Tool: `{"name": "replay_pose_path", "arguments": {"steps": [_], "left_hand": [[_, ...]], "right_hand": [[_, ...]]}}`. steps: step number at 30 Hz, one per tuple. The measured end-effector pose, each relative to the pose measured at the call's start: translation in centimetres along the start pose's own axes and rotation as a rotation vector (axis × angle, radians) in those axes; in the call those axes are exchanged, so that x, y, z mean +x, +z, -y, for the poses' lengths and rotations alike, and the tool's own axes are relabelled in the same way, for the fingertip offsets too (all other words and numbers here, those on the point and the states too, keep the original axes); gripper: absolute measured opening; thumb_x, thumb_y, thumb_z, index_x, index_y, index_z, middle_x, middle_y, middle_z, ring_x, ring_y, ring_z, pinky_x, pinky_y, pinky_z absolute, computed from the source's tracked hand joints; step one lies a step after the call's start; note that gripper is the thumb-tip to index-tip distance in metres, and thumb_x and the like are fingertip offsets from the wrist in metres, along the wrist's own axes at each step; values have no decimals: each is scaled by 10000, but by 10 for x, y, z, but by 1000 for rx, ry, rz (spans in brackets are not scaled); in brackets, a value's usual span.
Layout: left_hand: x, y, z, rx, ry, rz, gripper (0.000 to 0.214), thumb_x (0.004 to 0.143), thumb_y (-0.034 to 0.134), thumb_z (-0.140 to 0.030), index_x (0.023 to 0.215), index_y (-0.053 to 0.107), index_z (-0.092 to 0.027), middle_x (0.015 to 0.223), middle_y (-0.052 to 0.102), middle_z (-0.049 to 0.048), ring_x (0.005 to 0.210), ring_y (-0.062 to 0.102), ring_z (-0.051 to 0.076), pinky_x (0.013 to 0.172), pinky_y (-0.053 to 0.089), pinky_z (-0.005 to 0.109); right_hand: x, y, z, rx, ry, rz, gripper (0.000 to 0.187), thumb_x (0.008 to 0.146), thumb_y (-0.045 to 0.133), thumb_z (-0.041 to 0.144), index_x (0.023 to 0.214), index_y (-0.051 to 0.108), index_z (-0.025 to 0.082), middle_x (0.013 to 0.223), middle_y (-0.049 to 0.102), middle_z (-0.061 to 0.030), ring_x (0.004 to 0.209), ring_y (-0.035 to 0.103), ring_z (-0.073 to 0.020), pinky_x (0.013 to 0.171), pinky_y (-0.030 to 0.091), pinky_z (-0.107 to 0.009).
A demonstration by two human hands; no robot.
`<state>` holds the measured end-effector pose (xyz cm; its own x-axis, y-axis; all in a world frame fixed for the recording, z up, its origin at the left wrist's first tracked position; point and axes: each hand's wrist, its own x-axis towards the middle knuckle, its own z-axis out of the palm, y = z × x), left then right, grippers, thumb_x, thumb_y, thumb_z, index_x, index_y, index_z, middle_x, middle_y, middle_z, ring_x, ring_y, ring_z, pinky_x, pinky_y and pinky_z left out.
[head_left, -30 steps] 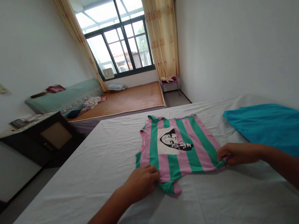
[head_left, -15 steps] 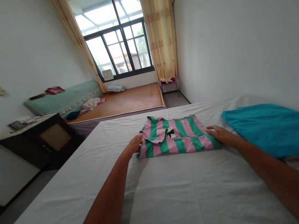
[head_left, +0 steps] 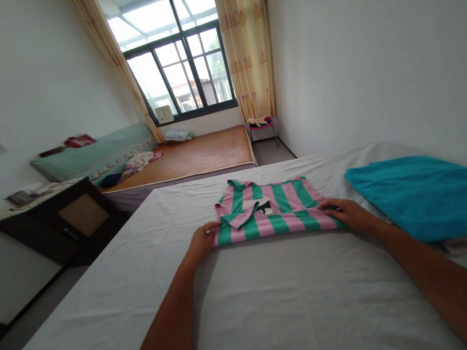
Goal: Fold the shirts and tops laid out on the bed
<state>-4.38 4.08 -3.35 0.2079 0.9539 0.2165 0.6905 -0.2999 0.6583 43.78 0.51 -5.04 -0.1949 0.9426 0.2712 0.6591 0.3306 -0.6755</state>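
Observation:
A pink and green striped shirt point(head_left: 286, 197) lies partly folded on a white sheet point(head_left: 269, 303), with a black and white print near its middle. One striped flap, which looks like a sleeve, lies across its left part. At the near left corner, my left hand point(head_left: 203, 240) pinches the shirt's edge between thumb and fingers. My right hand point(head_left: 347, 214) grips the near right corner, fingers on top of the cloth. The near edge runs straight between both hands.
Folded turquoise cloth point(head_left: 432, 196) lies to the right on the same sheet. Beyond stand a bed with a brown mat point(head_left: 208, 152), a dark cabinet point(head_left: 79, 220) at the left and a small pink stool point(head_left: 260, 125) by the curtain.
My left hand has moved down from the shirt's left side to its near left corner. My right fingers have closed on the right corner, and the near edge looks straighter.

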Motion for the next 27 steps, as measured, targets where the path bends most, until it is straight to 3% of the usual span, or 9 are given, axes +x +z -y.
{"name": "replay_pose_path", "arguments": {"steps": [2,5,8,11,14,16,18,22,27], "left_hand": [[-3,-2,6,118,-8,41,334,824,459,-221,1037,714,-186,1032,701,67,949,640,214,879,486,331],[-10,-3,3,309,-9,-29,341,846,513,-265,1149,667,-239,1153,629,73,914,635,200,826,509,324],[-11,3,-16,453,143,-90,434,817,584,-231,1249,597,-278,1285,543,66,1082,559,222,919,475,344],[-3,14,-38,517,354,45,460,805,567,-141,1239,603,-290,1251,577,49,1155,501,221,1003,407,351],[16,23,-52,526,426,183,384,803,542,-123,1124,669,-293,1147,640,43,1084,541,218,952,410,342],[34,23,-55,470,360,160,269,789,561,-160,990,704,-267,1029,675,42,1002,574,216,874,425,315],[55,20,-54,362,206,35,164,797,553,-219,882,693,-231,858,675,33,856,595,198,747,430,275],[86,21,-43,223,21,-167,284,894,386,-303,785,617,-179,612,553,-9,613,513,153,566,363,234],[80,44,-23,169,7,-226,278,903,365,-292,774,583,-178,642,542,-5,631,507,147,591,369,236]], "right_hand": [[-2,-2,-2,5,8,54,291,805,535,390,964,710,219,1016,723,-56,964,648,-262,877,482,-369],[-3,-1,-4,-6,18,86,287,797,556,397,958,713,220,1005,725,-58,923,653,-256,848,487,-362],[-2,1,-6,-15,19,88,285,809,547,397,963,709,220,1002,724,-60,924,650,-251,847,484,-358],[-1,4,-7,-33,26,75,282,817,541,398,963,706,222,991,723,-56,915,647,-246,846,481,-358],[-2,5,-4,-33,32,61,273,813,543,401,944,707,226,970,723,-48,879,646,-237,823,485,-353],[-2,5,-1,-21,46,24,270,806,546,410,923,709,229,953,724,-43,852,646,-233,810,488,-352],[-2,5,2,-1,63,-48,273,802,543,414,915,708,229,948,725,-42,836,646,-231,799,491,-350],[-1,4,6,38,66,-114,281,800,536,416,918,708,226,953,727,-48,827,645,-230,775,496,-344],[-2,4,8,-26,48,-27,272,784,542,405,884,717,222,910,729,-39,813,649,-226,787,494,-346]]}}
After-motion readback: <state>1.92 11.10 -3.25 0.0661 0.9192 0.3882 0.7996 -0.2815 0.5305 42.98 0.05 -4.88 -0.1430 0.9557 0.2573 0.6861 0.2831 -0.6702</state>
